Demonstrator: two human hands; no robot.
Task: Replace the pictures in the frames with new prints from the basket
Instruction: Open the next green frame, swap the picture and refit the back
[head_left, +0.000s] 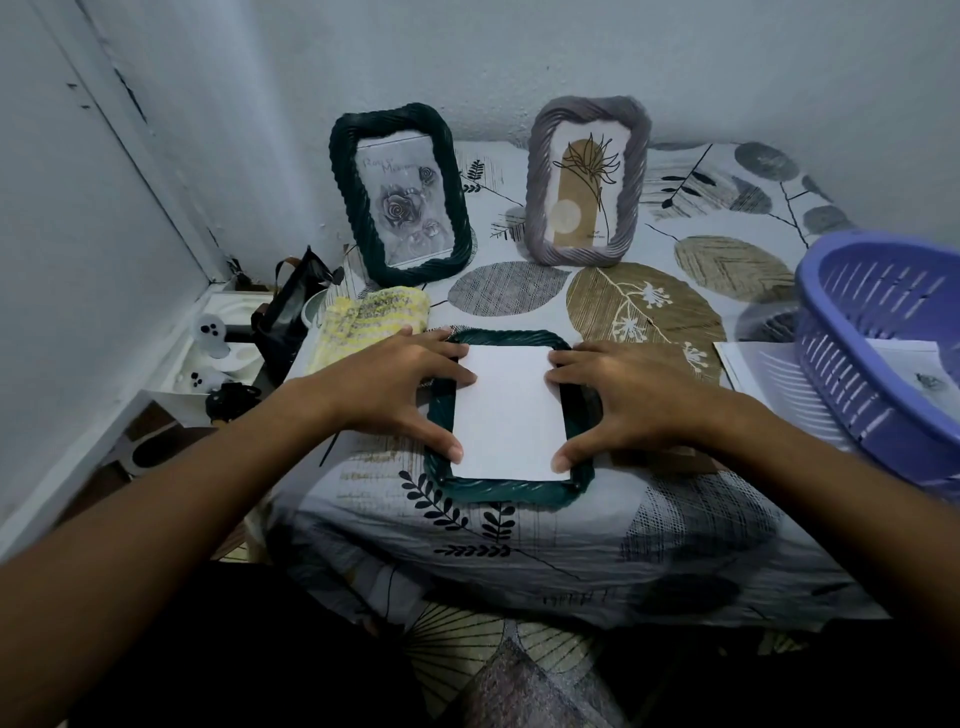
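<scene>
Frames: three in all. One dark green frame (506, 488) lies face down on the patterned cloth (675, 519) right in front of me, with one white print (508, 413) laid blank side up in its opening. Two more stand upright at the back by the wall: a second dark green one (400, 195) holding a grey rose picture with faint script I can't read fully, and one grey frame (587, 179) holding a tan arch-and-plant print, tiny caption too small to read. My left hand (392, 384) rests spread over the lying frame's left side, fingertips and thumb touching the print's left edge; my right hand (623, 397) mirrors it on the right edge. Both flat, fingers loosely extended, pressing, nothing grasped. One purple basket (883, 364) sits at far right, at least one printed sheet visible inside. One loose sheet (748, 364) lies just beside it. One yellow knitted cloth (371, 325) near my left hand.
</scene>
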